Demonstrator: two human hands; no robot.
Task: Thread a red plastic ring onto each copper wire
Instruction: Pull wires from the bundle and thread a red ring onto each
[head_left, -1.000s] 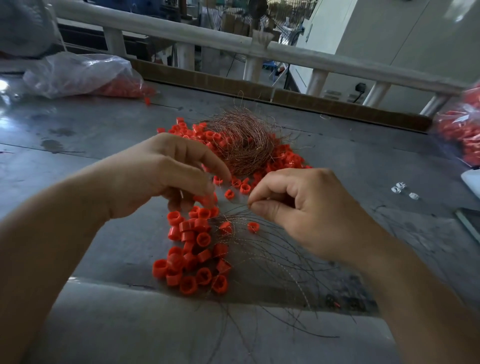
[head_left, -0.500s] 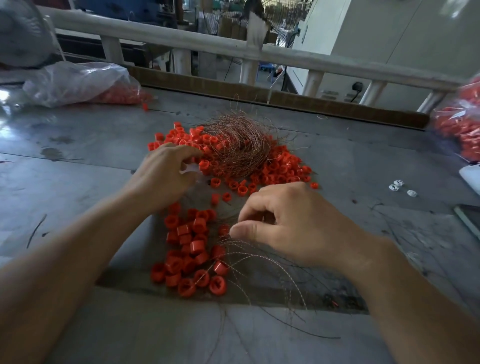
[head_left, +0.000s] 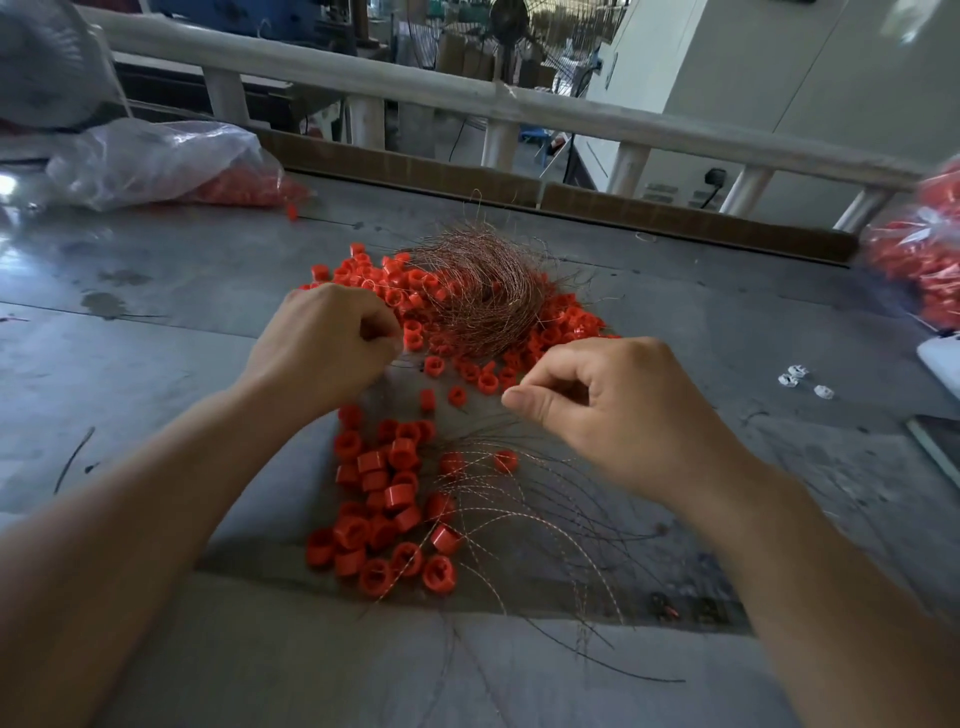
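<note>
A tangled bundle of copper wire (head_left: 485, 293) lies on a far heap of red plastic rings (head_left: 563, 325). My left hand (head_left: 322, 345) rests at that heap's left edge with its fingers curled shut; what is inside them is hidden. My right hand (head_left: 615, 413) hovers right of centre, thumb pressed to forefinger, and I cannot make out a wire in the pinch. Below the hands lies a nearer pile of red rings (head_left: 382, 501), and curved copper wires (head_left: 524, 519) fan out from it to the right, some passing through rings.
The grey metal table (head_left: 156, 364) has a clear bag of red rings (head_left: 156, 161) at the back left and another bag (head_left: 924, 260) at the right edge. Small white pieces (head_left: 795, 375) lie on the right. A white railing (head_left: 519, 106) runs behind the table.
The hands have parted. My left hand reached back to the far ring heap beside the wire bundle. My right hand dipped toward the near pile, then rose a little.
</note>
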